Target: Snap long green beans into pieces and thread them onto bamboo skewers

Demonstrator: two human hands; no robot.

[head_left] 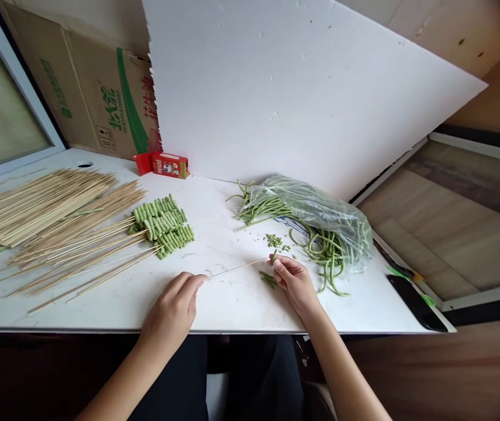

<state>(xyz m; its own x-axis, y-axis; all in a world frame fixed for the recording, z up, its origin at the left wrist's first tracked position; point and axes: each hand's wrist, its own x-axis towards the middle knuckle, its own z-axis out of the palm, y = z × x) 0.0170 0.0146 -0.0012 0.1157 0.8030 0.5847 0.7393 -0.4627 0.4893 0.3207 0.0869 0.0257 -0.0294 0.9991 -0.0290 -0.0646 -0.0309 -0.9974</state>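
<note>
My left hand (175, 307) is closed around the near end of a thin bamboo skewer (234, 269). The skewer slants up to the right, its far end at the fingers of my right hand (292, 279). Those fingers pinch a short piece of green bean (273, 257) at the skewer's tip; I cannot tell whether the tip has gone through it. A few cut bean pieces (268, 279) lie beside my right hand. Past it, small bean trimmings (273, 240) are scattered on the white table (227, 313).
Finished bean skewers (164, 225) are stacked left of centre, near a large pile of bare skewers (48, 204). Long beans (331, 248) spill from a clear plastic bag (320, 204) at right. A red box (169, 165) stands at the back, a black phone (416, 302) at the right edge.
</note>
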